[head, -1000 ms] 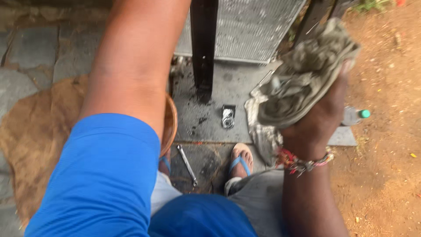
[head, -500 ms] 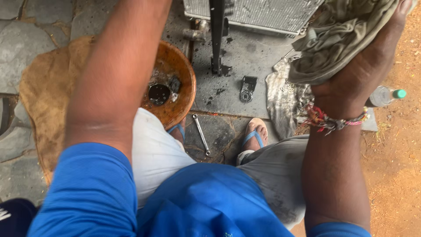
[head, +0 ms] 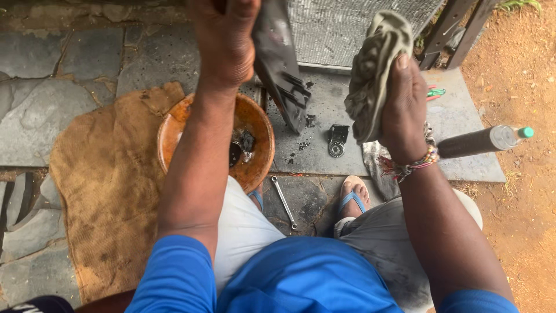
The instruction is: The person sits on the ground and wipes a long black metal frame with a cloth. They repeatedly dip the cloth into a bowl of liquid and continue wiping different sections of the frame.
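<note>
My left hand (head: 225,36) grips the top of a dark, greasy metal bracket (head: 281,64) that hangs down over the stone slab. My right hand (head: 407,107), with a beaded bracelet on the wrist, is closed on a crumpled grey-green rag (head: 373,69) held just right of the bracket. A finned metal radiator (head: 347,26) stands upright behind both hands.
A rusty orange bowl (head: 174,130) with small dark parts sits on brown burlap (head: 110,179) under my left forearm. A spanner (head: 285,203), a small metal clamp (head: 337,141), a dark bottle with a green cap (head: 483,140) and green pens (head: 435,93) lie on the slab. My sandalled foot (head: 353,197) rests below.
The view has tilted down and the hands now show in full. My left hand holds the dark bracket up, and my right hand has brought the rag closer beside it.
</note>
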